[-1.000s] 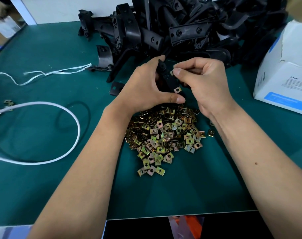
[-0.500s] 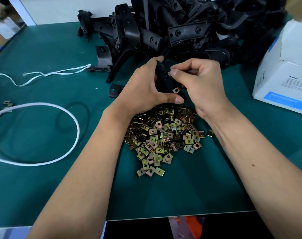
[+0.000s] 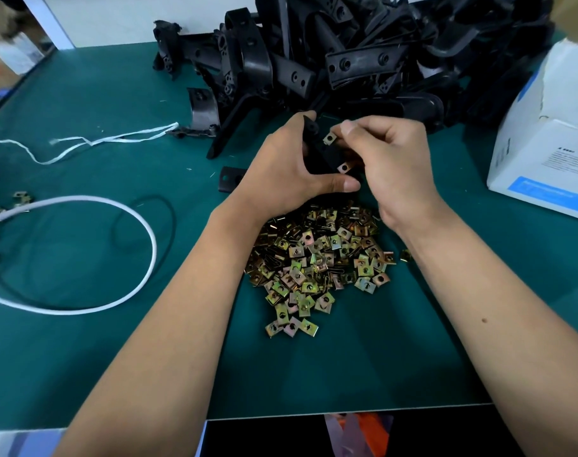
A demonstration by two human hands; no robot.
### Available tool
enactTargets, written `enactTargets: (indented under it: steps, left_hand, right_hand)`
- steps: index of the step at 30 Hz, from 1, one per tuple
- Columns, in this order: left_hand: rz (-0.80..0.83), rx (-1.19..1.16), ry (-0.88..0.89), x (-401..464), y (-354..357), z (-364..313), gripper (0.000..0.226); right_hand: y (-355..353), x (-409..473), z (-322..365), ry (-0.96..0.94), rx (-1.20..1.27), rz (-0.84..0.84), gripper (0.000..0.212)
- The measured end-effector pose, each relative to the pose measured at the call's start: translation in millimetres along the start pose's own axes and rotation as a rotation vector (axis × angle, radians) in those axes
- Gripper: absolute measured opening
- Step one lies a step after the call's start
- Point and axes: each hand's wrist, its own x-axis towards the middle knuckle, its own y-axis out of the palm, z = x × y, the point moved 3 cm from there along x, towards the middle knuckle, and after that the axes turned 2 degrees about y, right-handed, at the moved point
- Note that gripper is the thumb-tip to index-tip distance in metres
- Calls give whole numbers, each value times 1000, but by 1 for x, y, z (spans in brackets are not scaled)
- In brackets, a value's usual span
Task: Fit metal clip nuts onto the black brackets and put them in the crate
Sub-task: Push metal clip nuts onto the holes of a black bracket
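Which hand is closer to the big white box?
The right hand. It sits in the middle of the table, with the white box off to its right. The left hand is further left, beyond the right hand.

Two bare forearms, no sleeves
The left hand [image 3: 281, 173] and right hand [image 3: 393, 166] wear no gloves, rings or watch.

We see a green mat-covered bench [image 3: 83, 357]. On it: clip nut pile [image 3: 317, 262] centre, black bracket heap [image 3: 363, 54] at the back, white box [image 3: 544, 153] right, white cord loop [image 3: 142, 258] and string [image 3: 93, 141] left, stray nuts [image 3: 4, 209] far left.
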Motion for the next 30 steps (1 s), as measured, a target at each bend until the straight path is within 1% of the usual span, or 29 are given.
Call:
enactTargets:
  steps: [3,9,13,17,23,30]
  left_hand:
    - [-11,6,-29,1,1,4,112]
    - [-3,-4,-59,3,4,7,108]
    - [-14,26,-74,6,4,12,102]
    - [-16,26,-70,5,5,12,104]
    - [-10,-8,-59,4,4,8,113]
    - [10,-10,-34,3,3,5,110]
  right_hand:
    - [2,-2,0,-75,-83,-2,15]
    - [6,-4,-5,-77,-78,-9,11]
    - [9,-5,-5,-116,-137,16,12]
    - [8,-3,-4,-95,-103,63,14]
    - [5,-2,-3,-62,-9,139,21]
    - [4,-1,-1,-52,6,187,24]
